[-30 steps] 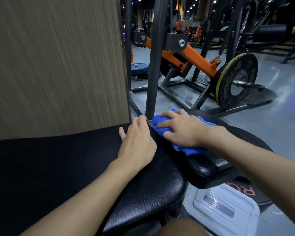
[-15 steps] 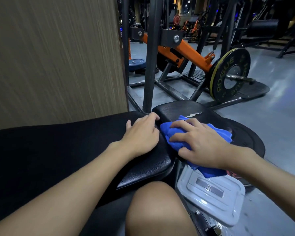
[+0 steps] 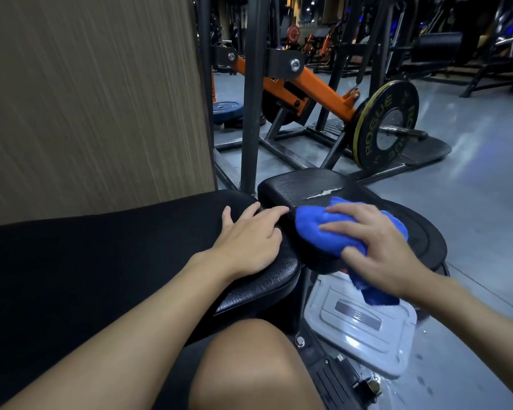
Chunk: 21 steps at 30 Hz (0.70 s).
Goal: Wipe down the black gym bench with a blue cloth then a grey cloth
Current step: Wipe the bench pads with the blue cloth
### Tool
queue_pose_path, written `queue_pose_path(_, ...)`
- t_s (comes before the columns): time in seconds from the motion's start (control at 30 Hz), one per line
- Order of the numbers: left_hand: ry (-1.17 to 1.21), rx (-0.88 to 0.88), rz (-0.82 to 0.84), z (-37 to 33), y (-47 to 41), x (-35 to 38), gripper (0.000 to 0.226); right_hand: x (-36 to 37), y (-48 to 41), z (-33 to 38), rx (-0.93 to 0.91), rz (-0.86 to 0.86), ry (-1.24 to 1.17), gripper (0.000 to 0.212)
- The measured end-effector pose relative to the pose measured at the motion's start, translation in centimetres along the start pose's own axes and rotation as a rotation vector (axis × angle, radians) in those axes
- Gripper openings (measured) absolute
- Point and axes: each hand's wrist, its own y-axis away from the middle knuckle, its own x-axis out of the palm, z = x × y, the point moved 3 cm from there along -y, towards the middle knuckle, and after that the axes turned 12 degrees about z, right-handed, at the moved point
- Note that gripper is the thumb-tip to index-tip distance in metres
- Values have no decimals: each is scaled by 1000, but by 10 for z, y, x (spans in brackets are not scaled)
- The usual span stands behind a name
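Note:
The black gym bench [image 3: 107, 261] stretches from the left edge to the middle, with a smaller black seat pad [image 3: 305, 184] beyond its end; that pad has a torn white patch on top. My left hand [image 3: 248, 242] lies flat on the end of the long pad, fingers spread toward the gap. My right hand [image 3: 376, 250] presses a bunched blue cloth [image 3: 320, 229] against the near right side of the seat pad, with a tail of cloth hanging below the hand. No grey cloth is visible.
A wood-grain panel [image 3: 86, 99] rises behind the bench. A dark steel post [image 3: 252, 99] stands just past the pads. An orange lever machine with a Rogue weight plate [image 3: 385, 128] stands beyond. A white plastic box lid [image 3: 362, 321] lies on the floor; my knee [image 3: 249, 362] is below.
My right hand has dragged the blue cloth from the far end of the seat pad toward me and to its right side. My left hand has stayed on the bench end.

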Motion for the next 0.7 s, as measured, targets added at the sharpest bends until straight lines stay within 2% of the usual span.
queue_pose_path(0.13,-1,9,-1,0,1,1,50,-5,-8,-18,275,-152,10,52)
queue_pose_path(0.27,6,19,-4,-2,0,2,50,-4,-17,-11,394,-127,97,60)
queue_pose_path(0.33,20,20,-3,-3,1,2,50,-4,-22,-9,453,-106,118,57)
queue_pose_path(0.53,122,43,-29,-6,13,-5,53,-3,-22,-1,471,-66,126,55)
queue_pose_path(0.7,196,57,-68,14,46,-16,55,13,-22,41,336,-45,53,50)
